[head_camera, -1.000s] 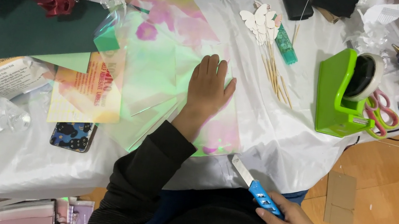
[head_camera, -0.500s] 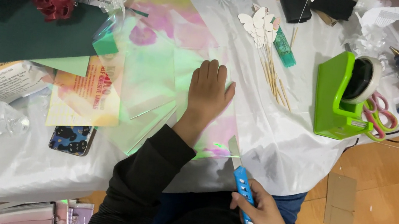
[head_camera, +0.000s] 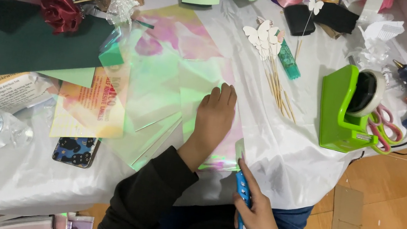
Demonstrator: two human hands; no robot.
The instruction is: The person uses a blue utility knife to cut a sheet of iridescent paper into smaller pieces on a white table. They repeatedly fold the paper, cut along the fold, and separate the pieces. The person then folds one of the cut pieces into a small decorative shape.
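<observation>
My left hand (head_camera: pixel 216 119) lies flat, fingers extended, pressing the iridescent film sheets (head_camera: pixel 163 92) onto the white-covered table (head_camera: pixel 294 161) near its front edge. My right hand (head_camera: pixel 255 215) is closed around a blue utility knife (head_camera: pixel 243 191), whose tip appears to meet the film's lower right corner at the table's front edge. A green tape dispenser (head_camera: pixel 342 115) stands toward the right edge, well apart from both hands.

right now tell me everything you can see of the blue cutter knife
The blue cutter knife is a slim utility knife with a blue body and a paler end near the wrist. The right hand grips it at the table's near edge, tip pointing up at the lower edge of the shiny iridescent sheet. Whether the blade touches it is unclear.
</observation>
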